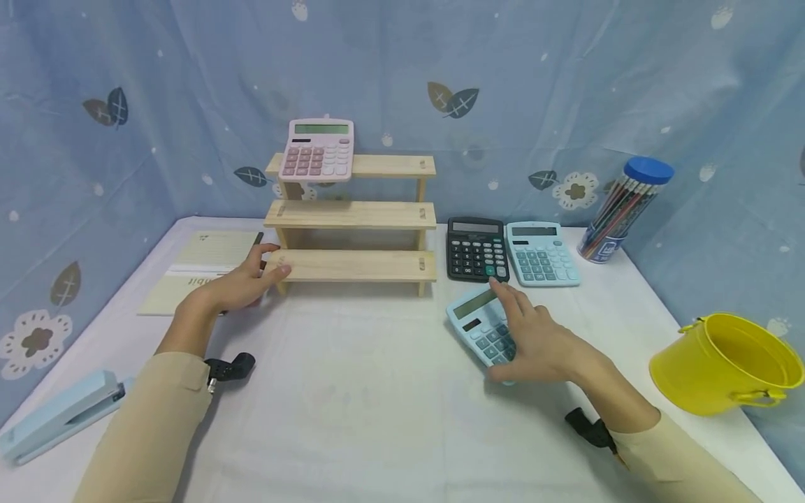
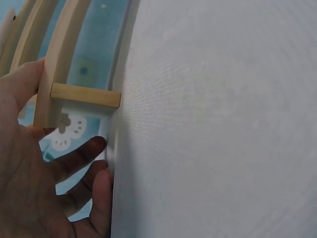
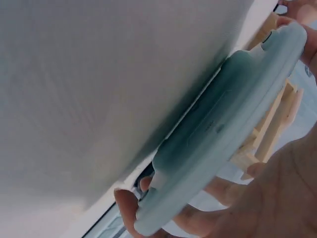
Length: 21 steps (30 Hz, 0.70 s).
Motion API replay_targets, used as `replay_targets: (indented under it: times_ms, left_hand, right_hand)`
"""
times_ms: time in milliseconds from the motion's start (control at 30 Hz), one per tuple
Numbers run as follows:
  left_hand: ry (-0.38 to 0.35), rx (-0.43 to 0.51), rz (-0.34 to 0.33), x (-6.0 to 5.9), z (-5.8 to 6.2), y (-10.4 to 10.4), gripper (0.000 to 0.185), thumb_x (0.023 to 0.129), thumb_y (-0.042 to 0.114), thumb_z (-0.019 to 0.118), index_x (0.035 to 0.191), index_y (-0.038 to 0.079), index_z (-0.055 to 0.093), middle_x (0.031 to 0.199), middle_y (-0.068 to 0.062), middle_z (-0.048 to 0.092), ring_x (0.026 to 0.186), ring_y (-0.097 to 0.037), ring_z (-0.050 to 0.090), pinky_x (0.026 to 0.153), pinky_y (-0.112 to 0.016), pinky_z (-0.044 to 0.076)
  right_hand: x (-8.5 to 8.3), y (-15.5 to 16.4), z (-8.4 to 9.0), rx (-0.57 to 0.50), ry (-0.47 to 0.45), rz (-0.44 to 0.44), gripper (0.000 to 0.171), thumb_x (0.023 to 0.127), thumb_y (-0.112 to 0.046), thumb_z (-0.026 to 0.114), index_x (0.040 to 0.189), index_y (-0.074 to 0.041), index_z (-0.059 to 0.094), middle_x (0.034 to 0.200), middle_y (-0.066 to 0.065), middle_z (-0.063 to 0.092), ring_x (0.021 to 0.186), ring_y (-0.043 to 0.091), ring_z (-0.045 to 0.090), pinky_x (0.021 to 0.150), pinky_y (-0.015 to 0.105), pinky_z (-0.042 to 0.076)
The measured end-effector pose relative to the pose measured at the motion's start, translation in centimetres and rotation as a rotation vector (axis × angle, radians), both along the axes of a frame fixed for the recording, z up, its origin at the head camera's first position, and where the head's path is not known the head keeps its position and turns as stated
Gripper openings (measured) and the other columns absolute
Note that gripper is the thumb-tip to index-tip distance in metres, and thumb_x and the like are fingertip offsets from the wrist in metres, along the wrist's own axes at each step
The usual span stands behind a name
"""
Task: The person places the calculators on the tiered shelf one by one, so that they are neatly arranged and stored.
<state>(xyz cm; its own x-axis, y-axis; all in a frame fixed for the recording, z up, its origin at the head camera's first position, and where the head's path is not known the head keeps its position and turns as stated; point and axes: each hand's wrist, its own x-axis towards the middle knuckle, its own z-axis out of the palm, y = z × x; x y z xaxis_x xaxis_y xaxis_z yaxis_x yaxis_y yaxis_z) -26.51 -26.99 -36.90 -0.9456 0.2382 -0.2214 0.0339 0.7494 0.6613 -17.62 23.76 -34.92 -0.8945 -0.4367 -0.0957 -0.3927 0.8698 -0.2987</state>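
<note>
My right hand (image 1: 544,342) grips a light blue calculator (image 1: 474,318) by its edges, thumb at the near end and fingers at the far end. The right wrist view shows the underside of this calculator (image 3: 213,134), tilted up off the white cloth. With my left hand (image 1: 245,279) I pinch the left end of the lowest board of a three-tier wooden shelf (image 1: 358,265); in the left wrist view the thumb lies on the board (image 2: 54,74) and the other fingers spread below. On the top tier a pink calculator (image 1: 317,150) leans upright at the left.
Behind my right hand lie a black calculator (image 1: 476,249) and another light blue calculator (image 1: 543,253). A tub of pencils (image 1: 619,209) and a yellow bucket (image 1: 711,363) stand at the right. At the left are an open notebook (image 1: 189,272) with a dark pen and a light blue stapler (image 1: 63,416).
</note>
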Motion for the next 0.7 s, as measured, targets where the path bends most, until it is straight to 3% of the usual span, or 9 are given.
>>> replay_targets:
  times_ms: [100,267,367,533,700]
  left_hand:
    - [0.007,0.004,-0.002,-0.2,-0.2,-0.2,0.089,0.103,0.065,0.041,0.161,0.012,-0.003,0.148,-0.036,0.035,0.13,-0.046,0.044,0.103,-0.062,0.037]
    - [0.025,0.011,-0.004,-0.4,-0.5,-0.4,0.089,0.102,0.067,0.041,0.16,0.013,0.0,0.146,-0.036,0.037,0.127,-0.044,0.047,0.098,-0.057,0.041]
    - [0.026,0.006,-0.003,-0.2,-0.5,-0.3,0.09,0.102,0.067,0.041,0.16,0.013,-0.001,0.147,-0.036,0.037,0.125,-0.044,0.048,0.097,-0.057,0.042]
    - [0.019,-0.012,-0.003,0.0,-0.1,0.0,0.089,0.103,0.065,0.041,0.161,0.013,-0.002,0.152,-0.038,0.031,0.138,-0.054,0.037,0.107,-0.07,0.031]
    - [0.028,-0.023,0.01,0.4,0.0,-0.2,0.088,0.104,0.065,0.04,0.161,0.013,-0.001,0.153,-0.038,0.031,0.141,-0.055,0.034,0.109,-0.071,0.028]
  right_hand:
    - [0.0,0.0,0.1,-0.054,0.024,-0.006,0.135,0.071,-0.049,0.086,0.165,-0.017,-0.006,0.166,0.024,0.019,0.126,0.052,0.045,0.093,0.067,0.046]
    - [-0.3,0.1,1.1,-0.104,0.064,-0.043,0.137,0.073,-0.051,0.086,0.165,-0.018,-0.011,0.168,0.023,0.014,0.143,0.053,0.032,0.109,0.072,0.032]
    - [-0.6,0.1,1.6,-0.129,0.105,-0.053,0.138,0.073,-0.05,0.086,0.165,-0.018,-0.011,0.168,0.024,0.014,0.146,0.051,0.03,0.111,0.07,0.031]
    - [-0.9,0.0,2.1,-0.185,0.187,-0.061,0.137,0.073,-0.049,0.088,0.165,-0.02,-0.009,0.165,0.025,0.021,0.145,0.047,0.033,0.108,0.07,0.034]
    - [-1.3,-1.0,2.4,-0.238,0.221,-0.051,0.136,0.074,-0.049,0.088,0.165,-0.021,-0.01,0.164,0.025,0.022,0.146,0.049,0.031,0.108,0.072,0.032]
